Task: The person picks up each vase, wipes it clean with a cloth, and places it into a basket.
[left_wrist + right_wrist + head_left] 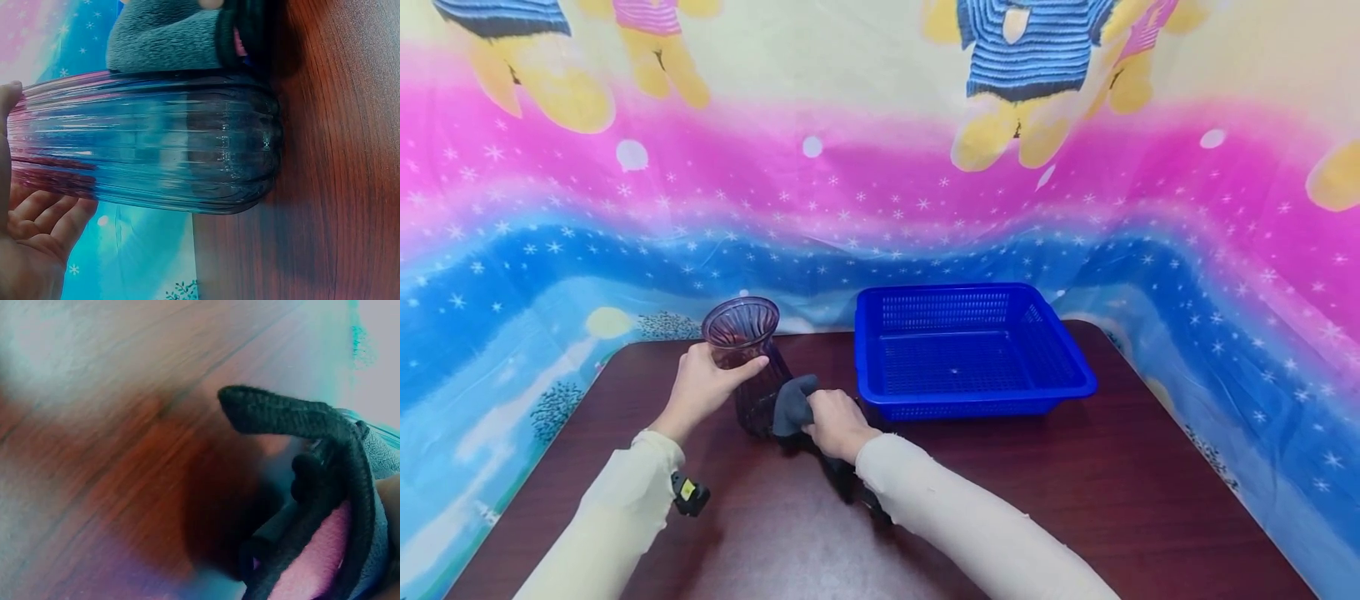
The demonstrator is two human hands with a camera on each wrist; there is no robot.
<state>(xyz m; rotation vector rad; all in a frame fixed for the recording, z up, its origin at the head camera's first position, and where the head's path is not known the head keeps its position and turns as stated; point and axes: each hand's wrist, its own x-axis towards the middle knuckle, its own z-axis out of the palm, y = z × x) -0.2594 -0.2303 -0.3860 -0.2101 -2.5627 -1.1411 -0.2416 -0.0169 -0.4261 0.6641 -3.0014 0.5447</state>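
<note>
A purple-tinted ribbed glass vase (762,396) with a flared rim stands on the table, leaning slightly left in the head view. My left hand (706,383) grips its neck, thumb across the front; the left wrist view shows the fingers (47,219) around the far side of the vase (169,144). My right hand (838,422) holds a bunched grey cloth (793,406) against the vase's right side. Black edging and a pink part (315,556) of the cloth show in the right wrist view. Most of the right fingers are hidden.
Right of the vase, a blue plastic basket (977,406) with perforated sides stands near the back of the dark red-brown wooden table (1075,500). A patterned curtain (880,192) hangs behind the table and along its sides. A small black device (689,493) is at the left wrist.
</note>
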